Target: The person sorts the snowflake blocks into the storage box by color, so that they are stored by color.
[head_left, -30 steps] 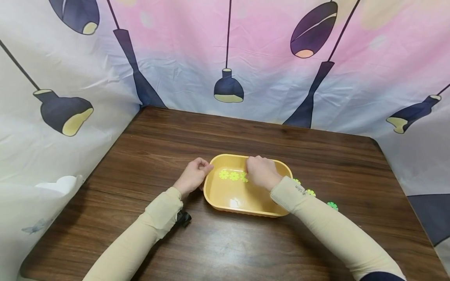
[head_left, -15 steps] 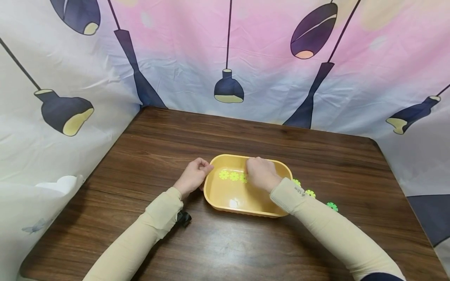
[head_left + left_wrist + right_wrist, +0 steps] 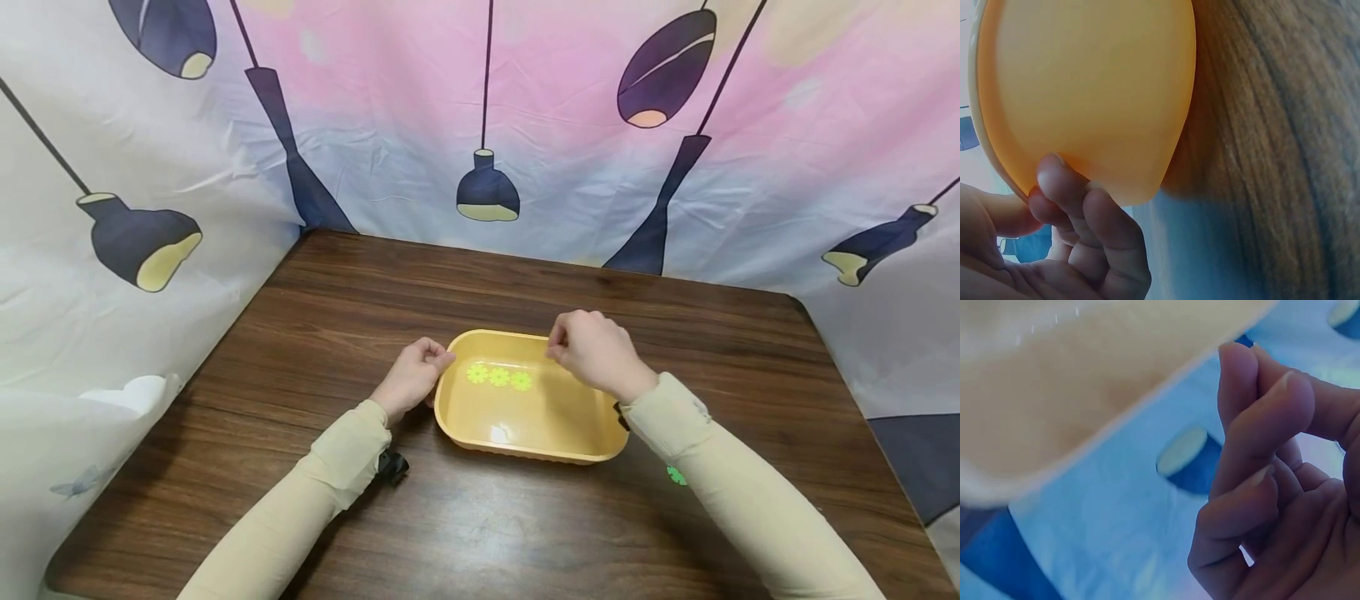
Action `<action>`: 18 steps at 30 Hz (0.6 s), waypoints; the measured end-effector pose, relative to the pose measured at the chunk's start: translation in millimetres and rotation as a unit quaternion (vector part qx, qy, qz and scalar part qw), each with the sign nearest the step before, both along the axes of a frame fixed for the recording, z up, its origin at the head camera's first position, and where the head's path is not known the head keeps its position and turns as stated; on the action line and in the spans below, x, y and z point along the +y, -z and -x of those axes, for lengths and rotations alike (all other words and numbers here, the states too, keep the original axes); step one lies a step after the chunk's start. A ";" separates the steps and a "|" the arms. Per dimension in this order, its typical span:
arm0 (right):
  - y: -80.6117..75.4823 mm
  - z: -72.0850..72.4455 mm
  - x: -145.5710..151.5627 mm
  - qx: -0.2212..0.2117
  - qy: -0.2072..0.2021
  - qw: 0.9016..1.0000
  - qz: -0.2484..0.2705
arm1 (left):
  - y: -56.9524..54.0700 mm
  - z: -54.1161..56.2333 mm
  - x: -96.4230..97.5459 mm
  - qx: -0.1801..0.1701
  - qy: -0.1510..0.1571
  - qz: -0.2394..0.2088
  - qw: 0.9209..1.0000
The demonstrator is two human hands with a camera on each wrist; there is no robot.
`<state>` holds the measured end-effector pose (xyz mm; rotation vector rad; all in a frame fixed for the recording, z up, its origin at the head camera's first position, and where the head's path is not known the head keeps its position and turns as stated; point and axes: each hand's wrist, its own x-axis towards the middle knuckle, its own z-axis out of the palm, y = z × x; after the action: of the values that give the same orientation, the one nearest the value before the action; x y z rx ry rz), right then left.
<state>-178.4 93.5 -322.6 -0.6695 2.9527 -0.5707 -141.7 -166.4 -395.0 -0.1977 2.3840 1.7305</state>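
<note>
A yellow plastic basin [image 3: 517,421] stands on the table. Three yellow-green flower-shaped discs lie in a row inside it, the rightmost disc [image 3: 521,381] being fully visible. My left hand [image 3: 412,375] pinches the basin's left rim, thumb above and curled fingers against the outer wall [image 3: 1116,112]. Over the basin's far right rim hovers my right hand [image 3: 596,350], its fingers loosely bent. In the right wrist view thumb and index tips come close together, and nothing shows between them. A green flower-shaped disc [image 3: 677,475] lies right of the basin, partly covered by my right forearm.
The brown wooden table [image 3: 360,308] reaches back to a cloth backdrop [image 3: 405,150] printed with lamps. A small black object [image 3: 392,467] sits beside my left wrist. My right sleeve [image 3: 735,467] crosses the table's right side.
My right hand has lifted from the basin's inside and moved up and right, uncovering the third disc. Its forearm now hides the two yellow-green discs outside. My left hand stays put.
</note>
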 end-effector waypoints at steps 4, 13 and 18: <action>-12.6 -0.7 26.3 0.010 0.029 0.999 0.026 | -0.2 0.2 0.7 -0.004 -0.001 0.001 1.000; -17.9 -2.0 96.3 -0.002 0.106 0.993 0.043 | -0.7 0.0 1.0 -0.008 -0.001 0.000 1.000; 4.6 0.2 128.0 -0.029 0.134 0.990 0.018 | -0.7 -0.2 1.2 -0.007 0.001 0.003 1.000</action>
<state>-178.6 221.4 -327.2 -0.2525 3.0038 -0.6509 -141.5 -165.2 -394.3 -0.2085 2.3778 1.7165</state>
